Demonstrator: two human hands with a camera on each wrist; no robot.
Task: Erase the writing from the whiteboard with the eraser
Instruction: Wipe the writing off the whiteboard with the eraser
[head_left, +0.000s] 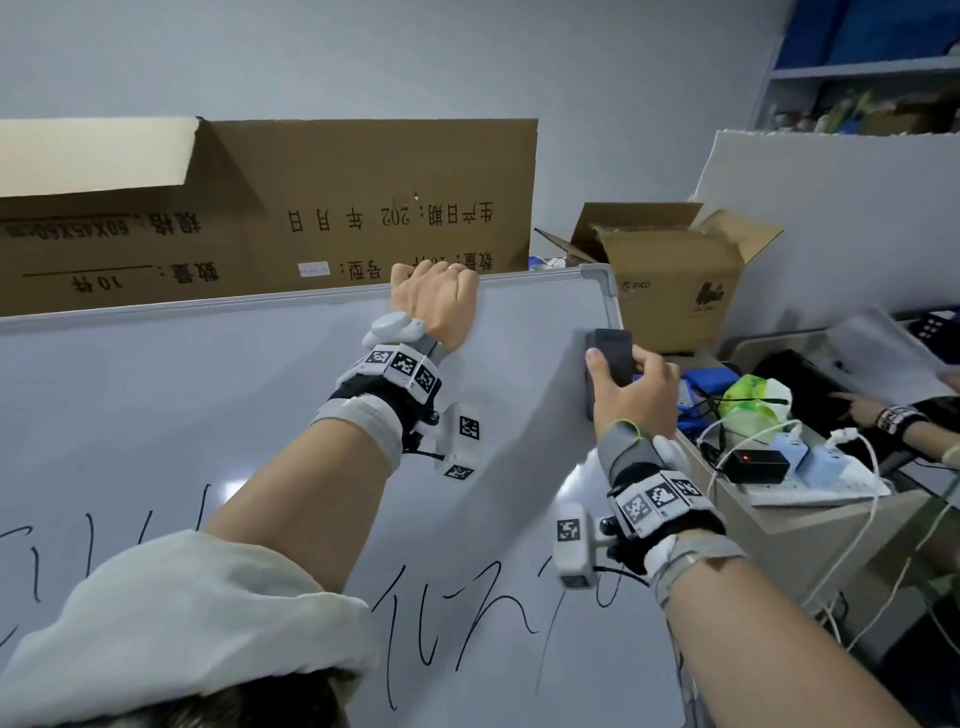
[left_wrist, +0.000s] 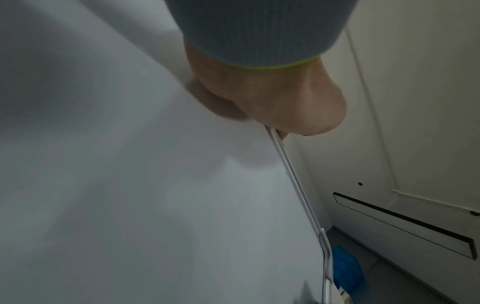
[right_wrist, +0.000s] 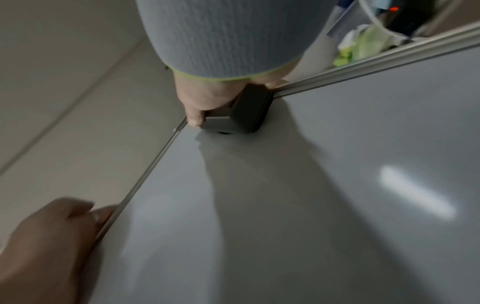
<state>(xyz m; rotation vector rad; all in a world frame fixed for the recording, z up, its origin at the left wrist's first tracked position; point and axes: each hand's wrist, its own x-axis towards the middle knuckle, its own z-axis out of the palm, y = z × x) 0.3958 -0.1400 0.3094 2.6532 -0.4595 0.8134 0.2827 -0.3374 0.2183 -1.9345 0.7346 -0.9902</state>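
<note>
A whiteboard (head_left: 208, 395) with a silver frame leans upright in front of me. Black marker writing (head_left: 447, 623) runs across its lower part; the upper part is bare. My left hand (head_left: 435, 299) grips the board's top edge (left_wrist: 291, 176), fingers curled over the frame. My right hand (head_left: 631, 387) holds a dark grey eraser (head_left: 610, 358) against the board near its upper right corner. In the right wrist view the eraser (right_wrist: 233, 115) sits flat on the surface by the right frame rail (right_wrist: 376, 61), and my left hand (right_wrist: 52, 236) shows at the top edge.
A large brown carton (head_left: 311, 218) stands behind the board, a smaller open box (head_left: 675, 280) to its right. On the right, a desk (head_left: 810, 519) carries cables, a black adapter (head_left: 756, 465), a blue item and a green-white bag. Another person's hand (head_left: 878, 413) reaches in.
</note>
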